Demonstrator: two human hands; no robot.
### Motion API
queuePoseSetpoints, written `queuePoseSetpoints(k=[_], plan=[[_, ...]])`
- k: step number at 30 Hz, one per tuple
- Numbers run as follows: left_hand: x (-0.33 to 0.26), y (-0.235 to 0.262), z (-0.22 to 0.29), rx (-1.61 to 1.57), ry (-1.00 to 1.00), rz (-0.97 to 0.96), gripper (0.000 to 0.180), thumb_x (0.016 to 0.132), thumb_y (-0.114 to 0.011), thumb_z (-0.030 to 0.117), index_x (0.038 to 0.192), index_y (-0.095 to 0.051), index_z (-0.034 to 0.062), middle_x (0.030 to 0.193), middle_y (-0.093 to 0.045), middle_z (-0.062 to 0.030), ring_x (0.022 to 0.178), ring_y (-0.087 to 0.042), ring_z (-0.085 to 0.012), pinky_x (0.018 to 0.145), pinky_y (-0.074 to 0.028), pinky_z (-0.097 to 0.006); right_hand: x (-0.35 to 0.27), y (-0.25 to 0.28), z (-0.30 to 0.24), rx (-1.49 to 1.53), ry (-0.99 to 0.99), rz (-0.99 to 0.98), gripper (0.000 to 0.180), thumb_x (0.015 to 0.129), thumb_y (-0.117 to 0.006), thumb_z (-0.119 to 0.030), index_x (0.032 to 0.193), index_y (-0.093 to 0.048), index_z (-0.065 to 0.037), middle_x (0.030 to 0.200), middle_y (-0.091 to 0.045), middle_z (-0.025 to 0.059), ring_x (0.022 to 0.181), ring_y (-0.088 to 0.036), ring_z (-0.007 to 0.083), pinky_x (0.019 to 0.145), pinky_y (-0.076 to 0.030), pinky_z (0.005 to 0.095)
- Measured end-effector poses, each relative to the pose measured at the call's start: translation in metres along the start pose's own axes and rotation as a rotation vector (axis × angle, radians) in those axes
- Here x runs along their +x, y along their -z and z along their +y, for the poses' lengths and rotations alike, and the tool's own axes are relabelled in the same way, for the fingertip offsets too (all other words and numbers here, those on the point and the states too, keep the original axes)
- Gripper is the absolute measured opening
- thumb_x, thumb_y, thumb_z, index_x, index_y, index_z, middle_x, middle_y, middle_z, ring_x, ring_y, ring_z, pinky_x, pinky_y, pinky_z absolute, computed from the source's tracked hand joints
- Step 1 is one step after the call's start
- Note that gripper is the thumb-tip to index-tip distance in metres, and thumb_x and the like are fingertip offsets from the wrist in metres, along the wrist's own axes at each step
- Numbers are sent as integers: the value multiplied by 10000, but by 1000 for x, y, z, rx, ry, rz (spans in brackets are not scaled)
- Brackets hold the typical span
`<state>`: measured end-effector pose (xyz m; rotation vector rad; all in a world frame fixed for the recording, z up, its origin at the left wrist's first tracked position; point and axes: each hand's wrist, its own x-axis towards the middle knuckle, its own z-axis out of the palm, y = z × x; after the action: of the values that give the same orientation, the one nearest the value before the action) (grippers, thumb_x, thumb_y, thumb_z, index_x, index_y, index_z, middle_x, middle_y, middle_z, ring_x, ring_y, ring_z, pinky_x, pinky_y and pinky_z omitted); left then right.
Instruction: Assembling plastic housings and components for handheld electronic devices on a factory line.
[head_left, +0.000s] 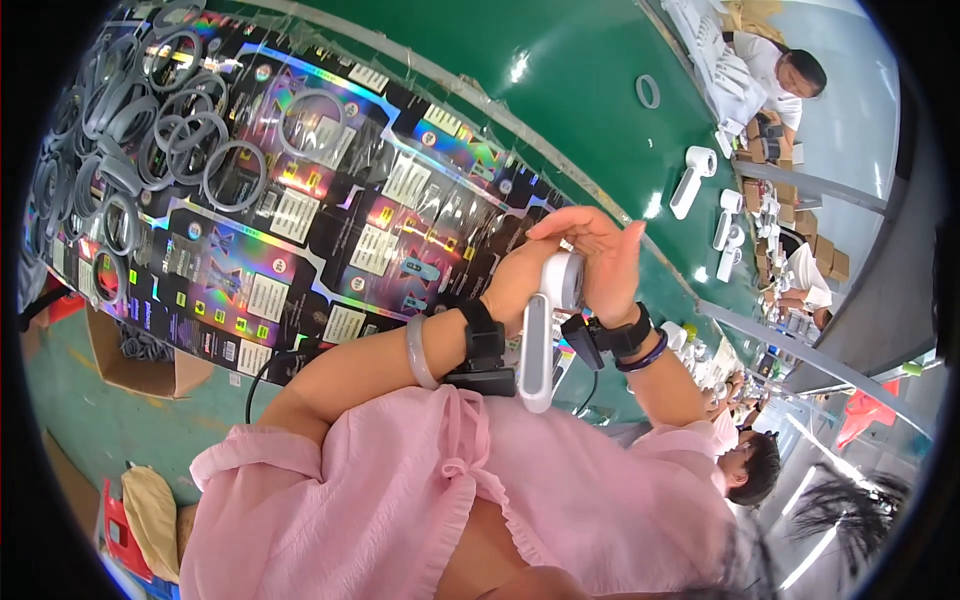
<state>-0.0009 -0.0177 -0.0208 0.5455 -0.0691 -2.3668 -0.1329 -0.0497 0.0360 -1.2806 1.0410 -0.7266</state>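
A white handheld fan [536, 355], with a round head and a long handle faced in grey, is upright in front of my chest, handle down. My left hand [515, 280] is closed around the back and left of the fan's head, its fingers mostly hidden. On the other side, my right hand [608, 262] rests by the head with its fingers stretched over the top and its thumb apart. Many grey rings [235, 176] are heaped at the left of the table, and a single ring [311, 125] lies apart from the heap.
Printed card sheets under clear film cover the table [400, 200]. Beyond it runs a green conveyor belt [570, 90] carrying more white fans [693, 180] and a loose grey ring [648, 92]. An open cardboard box [150, 365] stands below left. Co-workers [775, 80] sit along the right.
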Motion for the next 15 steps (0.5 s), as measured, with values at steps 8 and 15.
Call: queuePoseSetpoints(k=[8, 15], plan=[[10, 13, 21, -736, 126, -596, 434, 997, -386, 314, 1246, -520, -15, 1217, -582, -241, 1056, -625, -372, 794, -600, -454, -11, -18, -28, 13, 23, 245, 770, 976, -206, -610, 1210, -533, 46, 1196, -594, 161, 1090, -569, 234, 992, -411, 379], [3, -2, 34, -776, 283, -833, 377, 985, -452, 268, 1239, -532, 2, 1435, -411, -205, 1294, -438, -396, 720, -591, -377, -19, -24, -44, -87, 228, 255, 686, 1008, -242, -527, 1193, -554, 56, 1183, -597, 145, 1015, -557, 201, 944, -419, 333]])
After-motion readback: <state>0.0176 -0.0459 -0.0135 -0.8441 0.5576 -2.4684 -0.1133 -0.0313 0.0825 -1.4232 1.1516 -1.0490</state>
